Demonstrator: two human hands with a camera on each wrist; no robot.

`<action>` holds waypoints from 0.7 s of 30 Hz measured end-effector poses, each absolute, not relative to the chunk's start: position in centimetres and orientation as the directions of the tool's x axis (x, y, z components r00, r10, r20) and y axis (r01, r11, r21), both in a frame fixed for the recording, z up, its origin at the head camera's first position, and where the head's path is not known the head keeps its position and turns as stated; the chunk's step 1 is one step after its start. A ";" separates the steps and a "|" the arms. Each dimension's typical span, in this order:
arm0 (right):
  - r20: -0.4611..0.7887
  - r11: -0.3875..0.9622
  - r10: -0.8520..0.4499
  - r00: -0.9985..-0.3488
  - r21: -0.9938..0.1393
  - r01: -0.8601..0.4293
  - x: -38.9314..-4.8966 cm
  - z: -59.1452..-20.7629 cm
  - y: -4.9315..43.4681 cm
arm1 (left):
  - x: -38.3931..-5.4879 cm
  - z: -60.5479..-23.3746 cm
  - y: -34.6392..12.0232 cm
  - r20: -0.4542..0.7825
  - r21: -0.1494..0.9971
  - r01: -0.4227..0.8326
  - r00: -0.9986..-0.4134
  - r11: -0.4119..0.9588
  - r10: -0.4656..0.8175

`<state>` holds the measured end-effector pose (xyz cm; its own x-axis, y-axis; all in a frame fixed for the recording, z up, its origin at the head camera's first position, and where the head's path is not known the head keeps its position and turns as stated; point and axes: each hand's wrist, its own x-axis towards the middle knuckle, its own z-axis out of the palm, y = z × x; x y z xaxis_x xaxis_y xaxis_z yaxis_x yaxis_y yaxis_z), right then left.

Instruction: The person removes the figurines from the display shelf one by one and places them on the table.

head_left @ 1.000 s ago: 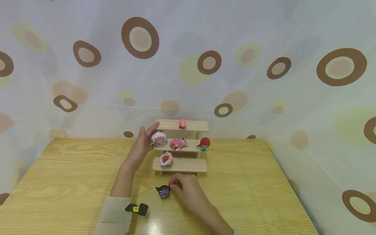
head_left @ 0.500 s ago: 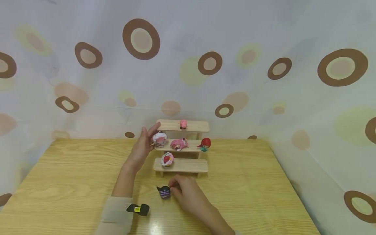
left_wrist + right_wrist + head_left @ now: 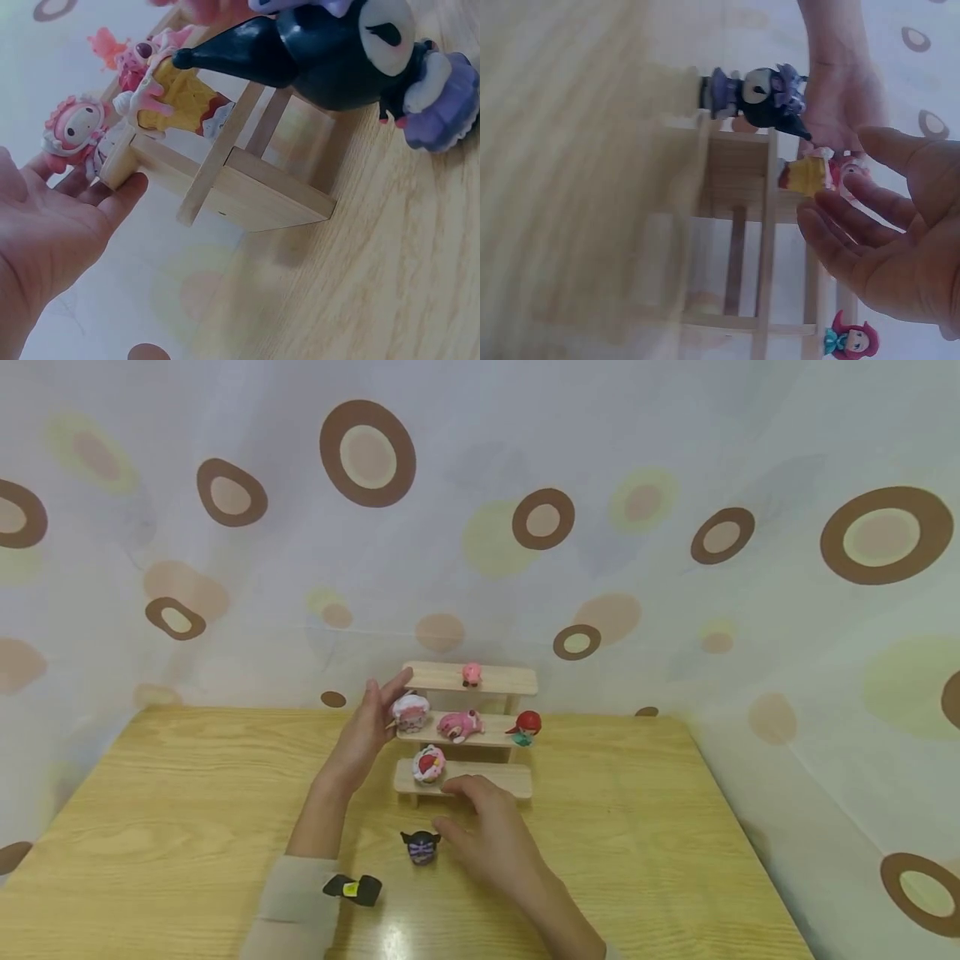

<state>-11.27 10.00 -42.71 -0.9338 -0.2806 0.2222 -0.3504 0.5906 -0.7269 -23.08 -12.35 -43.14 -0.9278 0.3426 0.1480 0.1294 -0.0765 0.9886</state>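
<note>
My left hand (image 3: 358,745) lies along the left end of a three-tier wooden shelf (image 3: 491,783), fingers extended and touching its edge. Beside those fingers, a white-hooded figurine (image 3: 410,713) sits on the middle tier. On the table in front stands a black-hooded figurine (image 3: 422,850) with a purple bow, upright in the right wrist view. My right hand (image 3: 498,839) is just right of it, thumb and fingers spread with nothing between them; its fingertips overlap the bottom tier in the head view. A figurine with a yellow cone-like base (image 3: 808,175) occupies that tier's left end.
A pink figurine lying down (image 3: 461,725) and a red-haired figurine (image 3: 527,727) share the middle tier. A small pink figurine (image 3: 472,674) stands on the top one. Behind the wooden table (image 3: 630,852) hangs a patterned backdrop (image 3: 450,460). A black strap (image 3: 363,891) is on my left sleeve.
My right hand has let go of the black-hooded figurine; its fingers have spread and moved up toward the bottom tier. The figurine now faces more squarely forward. My left hand stays at the shelf.
</note>
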 end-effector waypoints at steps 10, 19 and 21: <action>0.309 0.581 -0.266 -0.913 -0.704 -0.408 -12.4 -42.0 9.0 | -22.9 -43.7 -12.0 0.141 0.989 0.117 -0.926 -0.090 0.349; 0.343 0.584 -0.319 -0.883 -0.663 -0.468 -14.2 -42.4 8.5 | -23.2 -43.6 -12.2 0.158 0.986 0.133 -0.925 -0.098 0.344; 0.346 0.570 -0.337 -0.875 -0.665 -0.483 -14.5 -42.6 8.5 | -23.3 -43.5 -12.3 0.165 0.986 0.140 -0.926 -0.095 0.341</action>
<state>-14.49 8.49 -42.62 -0.8754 -0.3373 0.3462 -0.4826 0.5702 -0.6648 -23.25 -12.32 -43.51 -0.9257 0.3407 0.1646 0.1401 -0.0955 0.9855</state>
